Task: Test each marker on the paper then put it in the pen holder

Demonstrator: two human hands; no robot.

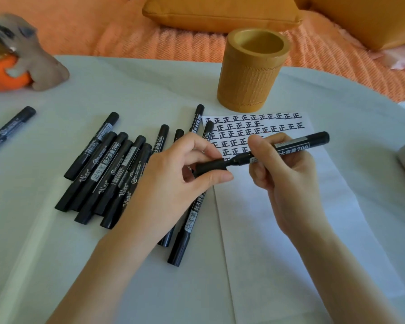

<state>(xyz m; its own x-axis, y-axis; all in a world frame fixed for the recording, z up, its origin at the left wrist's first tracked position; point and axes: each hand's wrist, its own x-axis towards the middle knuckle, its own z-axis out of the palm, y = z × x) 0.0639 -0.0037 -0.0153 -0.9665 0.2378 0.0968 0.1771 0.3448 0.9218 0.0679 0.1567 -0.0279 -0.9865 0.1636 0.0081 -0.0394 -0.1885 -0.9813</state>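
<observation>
The black marker with a white printed label [290, 147] is held level above the white sheet of paper [302, 230], which lies toward the right edge of the pale table [45, 253]. At the far left edge lies 1 stray black marker [9, 129]; a cluster of black markers [108, 174] lies left of the paper. The left hand [173, 181] pinches the black cap [211, 166], touching the marker's end. The right hand [288, 181] clenches the barrel. Beyond the paper's far edge stands the tan bamboo pen holder [250, 76], upright.
</observation>
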